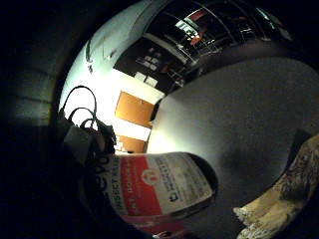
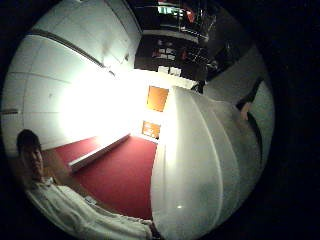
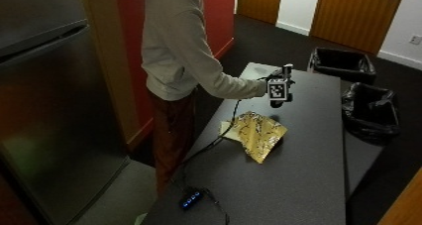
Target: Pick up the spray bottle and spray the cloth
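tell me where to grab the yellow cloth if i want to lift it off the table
Pinch the yellow cloth at its raised, crumpled folds, coming from above. It lies loosely bunched on the table, so folds stand up. The gloved right hand holds the spray bottle, so use the bare hand.

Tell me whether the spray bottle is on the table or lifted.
Lifted: the gloved right hand holds the spray bottle in the air above the table, past the cloth.

Outside view high beyond table (image 3: 310, 175) end, palm views close above it, sharing cloth (image 3: 258, 132).
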The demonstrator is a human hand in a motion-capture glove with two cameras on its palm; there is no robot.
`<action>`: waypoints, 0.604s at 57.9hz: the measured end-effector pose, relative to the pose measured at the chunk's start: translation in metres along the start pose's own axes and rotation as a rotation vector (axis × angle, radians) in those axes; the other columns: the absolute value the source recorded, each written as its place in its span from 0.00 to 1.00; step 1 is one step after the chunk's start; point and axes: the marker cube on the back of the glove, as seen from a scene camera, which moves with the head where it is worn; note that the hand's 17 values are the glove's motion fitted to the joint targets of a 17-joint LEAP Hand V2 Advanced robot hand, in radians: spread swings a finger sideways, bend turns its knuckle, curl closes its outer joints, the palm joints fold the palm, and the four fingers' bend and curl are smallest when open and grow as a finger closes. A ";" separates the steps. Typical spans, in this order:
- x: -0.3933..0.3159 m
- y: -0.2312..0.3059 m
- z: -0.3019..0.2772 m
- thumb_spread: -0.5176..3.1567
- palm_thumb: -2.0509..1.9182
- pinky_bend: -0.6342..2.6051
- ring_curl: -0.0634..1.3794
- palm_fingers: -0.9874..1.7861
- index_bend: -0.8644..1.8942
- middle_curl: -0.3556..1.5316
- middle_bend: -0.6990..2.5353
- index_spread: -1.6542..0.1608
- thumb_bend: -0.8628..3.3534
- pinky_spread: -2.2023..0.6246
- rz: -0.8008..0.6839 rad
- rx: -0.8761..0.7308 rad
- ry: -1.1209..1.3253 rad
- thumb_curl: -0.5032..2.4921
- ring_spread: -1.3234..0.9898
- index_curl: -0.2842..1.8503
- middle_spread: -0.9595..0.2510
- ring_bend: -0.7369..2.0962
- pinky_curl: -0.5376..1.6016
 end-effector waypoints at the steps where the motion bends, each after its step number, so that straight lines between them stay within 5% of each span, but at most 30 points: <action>1: -0.001 -0.002 0.005 0.19 0.76 0.30 0.35 0.84 0.46 0.44 0.38 0.84 0.20 0.73 0.008 0.011 -0.023 0.44 0.49 0.39 0.68 0.48 0.43; 11: 0.032 0.012 0.033 0.19 0.76 0.30 0.35 0.84 0.45 0.44 0.37 0.84 0.20 0.73 0.027 -0.105 0.100 0.44 0.49 0.39 0.68 0.47 0.43; 17: 0.025 -0.015 0.040 0.20 0.75 0.30 0.34 0.83 0.45 0.44 0.37 0.84 0.20 0.73 0.022 0.026 0.054 0.44 0.50 0.39 0.70 0.46 0.43; 23: 0.007 -0.002 0.037 0.23 0.74 0.31 0.33 0.79 0.42 0.44 0.36 0.83 0.19 0.74 0.026 -0.166 -0.052 0.44 0.50 0.39 0.69 0.45 0.43; 28: 0.027 -0.031 0.022 0.29 0.72 0.30 0.32 0.74 0.37 0.43 0.34 0.81 0.19 0.74 0.033 0.015 0.071 0.42 0.50 0.37 0.69 0.44 0.43; 35: 0.009 0.013 -0.002 0.35 0.67 0.29 0.32 0.62 0.34 0.42 0.32 0.78 0.18 0.77 0.015 -0.251 -0.047 0.37 0.51 0.33 0.69 0.42 0.43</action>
